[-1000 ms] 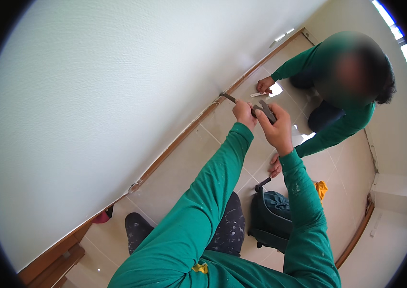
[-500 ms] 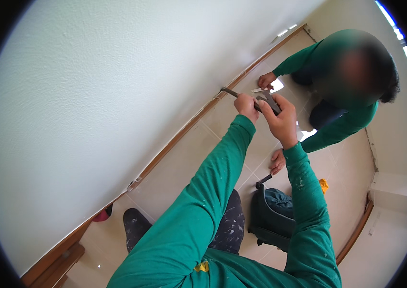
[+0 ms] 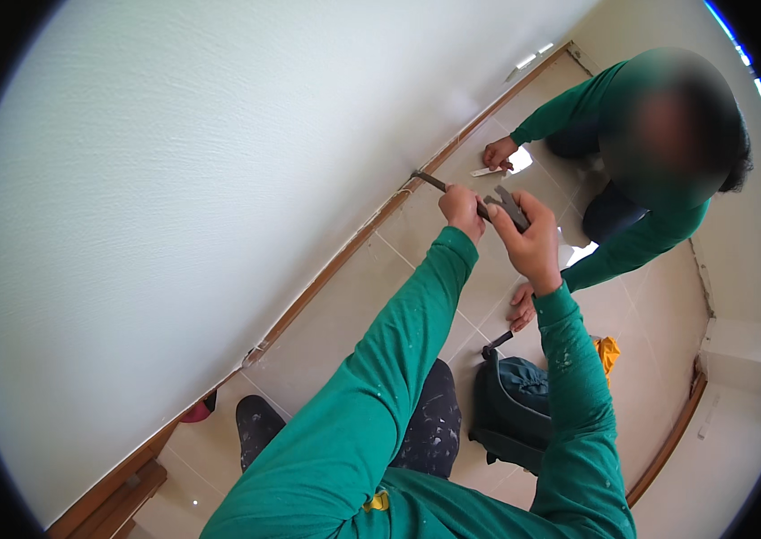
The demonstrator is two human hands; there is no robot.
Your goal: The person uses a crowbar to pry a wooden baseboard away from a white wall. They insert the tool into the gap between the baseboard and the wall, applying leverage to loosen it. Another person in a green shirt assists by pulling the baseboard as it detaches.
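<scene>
In my left hand [image 3: 463, 212] is a dark chisel-like metal bar [image 3: 431, 181], the fingers wrapped round it. Its far tip rests at the top edge of the brown wooden baseboard [image 3: 344, 256], against the white wall. My right hand [image 3: 533, 241] grips a dark grey metal tool [image 3: 510, 209] with a notched, forked outline; its exact kind is unclear. That tool is close to the bar's near end, and whether they touch cannot be made out.
A person in a green top [image 3: 641, 225] kneels at right, one hand [image 3: 499, 153] on a small pale flat strip [image 3: 488, 172], the other hand [image 3: 521, 307] on the tiles. A dark green bag [image 3: 510, 404] and an orange cloth [image 3: 608, 352] lie nearby.
My right hand and its tool have shifted slightly down and right, away from the bar's end. The bar's tip stays at the baseboard. The view has moved a little.
</scene>
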